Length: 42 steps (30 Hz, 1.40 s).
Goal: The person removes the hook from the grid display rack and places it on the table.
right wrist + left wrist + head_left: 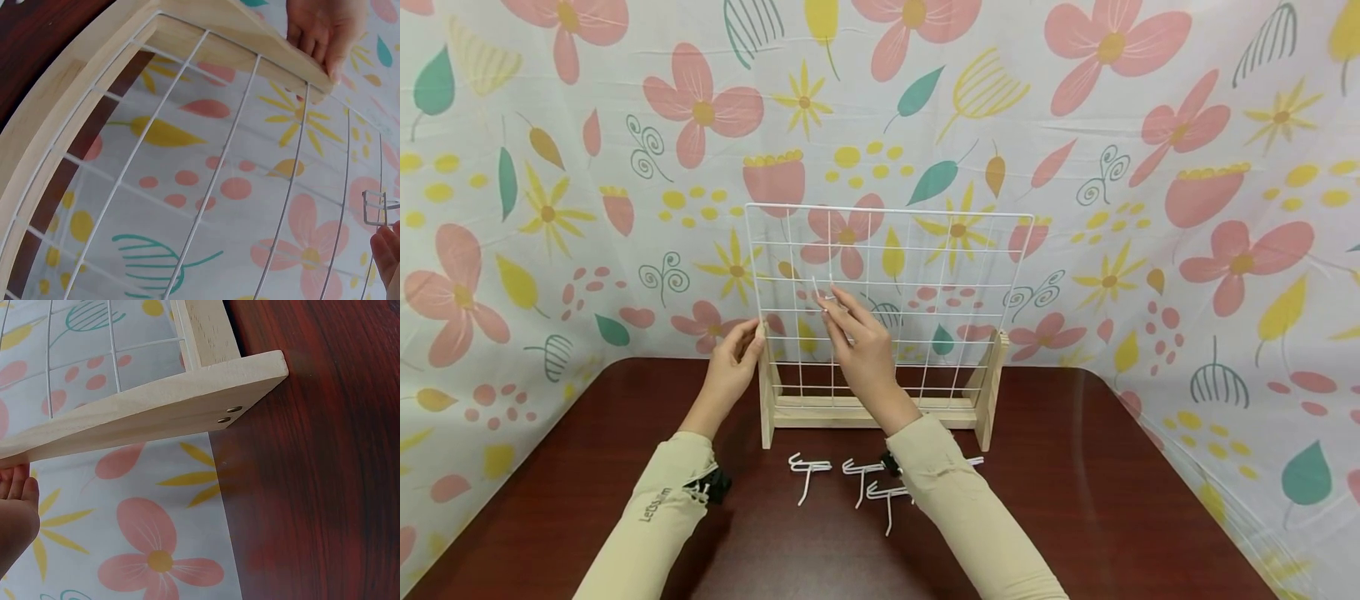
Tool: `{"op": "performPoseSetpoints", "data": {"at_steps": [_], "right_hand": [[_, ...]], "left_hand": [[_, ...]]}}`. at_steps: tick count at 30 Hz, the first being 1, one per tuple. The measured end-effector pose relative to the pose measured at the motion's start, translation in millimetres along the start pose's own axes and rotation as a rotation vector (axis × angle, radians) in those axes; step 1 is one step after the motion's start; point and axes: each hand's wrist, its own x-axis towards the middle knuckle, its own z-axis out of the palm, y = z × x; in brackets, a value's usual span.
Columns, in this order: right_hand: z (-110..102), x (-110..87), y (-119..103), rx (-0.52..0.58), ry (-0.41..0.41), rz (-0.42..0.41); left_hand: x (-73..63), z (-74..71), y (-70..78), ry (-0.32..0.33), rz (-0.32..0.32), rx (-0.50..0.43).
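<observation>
A white wire grid panel (887, 210) stands upright in a pale wooden stand (880, 421). My left hand (730, 367) grips the top of the stand's left side piece (156, 403), thumb and fingers at its edge. My right hand (861, 346) pinches a white wire hook (375, 208) in front of the grid's left half. In the right wrist view the hook's squared wire end overlaps the grid wires, just beyond the fingertips. Whether it is hung on a wire I cannot tell.
Several white wire hooks (808, 467) lie on the dark red-brown table (1075, 500) in front of the stand, some partly hidden by the right forearm. A flower-patterned cloth (1150, 250) hangs behind the table and along its sides.
</observation>
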Motion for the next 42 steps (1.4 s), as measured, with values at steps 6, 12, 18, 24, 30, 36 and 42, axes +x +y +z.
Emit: {"op": "performPoseSetpoints", "data": {"at_steps": [6, 12, 18, 24, 30, 36, 42], "right_hand": [[-8, -5.8, 5, -0.016, -0.025, -0.023], [-14, -10.1, 7, -0.040, -0.033, -0.059], [-20, -16.1, 10, -0.053, -0.064, -0.081], [-27, -19.2, 12, -0.076, -0.070, -0.122], [-33, -20.2, 13, -0.092, -0.094, -0.127], [-40, -23.0, 13, -0.121, -0.128, -0.158], [-45, -27.2, 16, -0.140, -0.116, -0.253]], "left_hand": [[-6.2, 1.5, 17.3, -0.005, 0.003, -0.001], [0.3, 0.2, -1.0, 0.003, -0.003, 0.012], [-1.4, 1.4, 5.8, 0.000, 0.031, 0.009], [-8.0, 3.1, 24.9, 0.008, 0.031, 0.037], [-6.5, 1.9, 21.6, 0.007, 0.031, 0.031], [-6.4, 1.8, 20.7, 0.012, 0.036, 0.031], [-7.2, 2.7, 27.7, 0.008, 0.016, 0.032]]}}
